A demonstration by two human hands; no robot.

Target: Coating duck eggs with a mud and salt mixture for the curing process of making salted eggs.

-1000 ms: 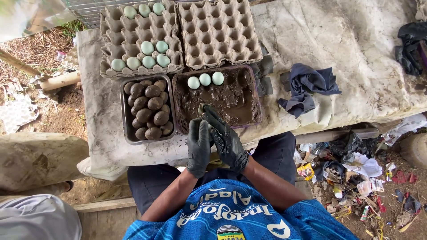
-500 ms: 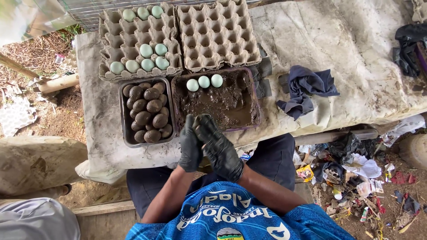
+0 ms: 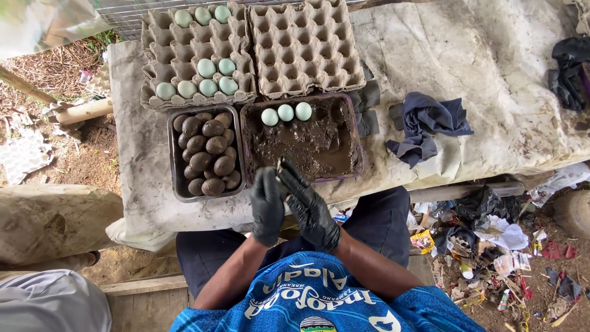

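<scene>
Both our gloved hands, left hand (image 3: 267, 206) and right hand (image 3: 309, 206), press flat together, grasping nothing visible; nearby mud-coated eggs (image 3: 206, 157) look slippery, fragile—cradle them whole.

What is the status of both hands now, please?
Left hand and right hand gloved, pressed together, apparently empty. Mud tray just ahead, three pale eggs inside. Nothing blocking.
</scene>
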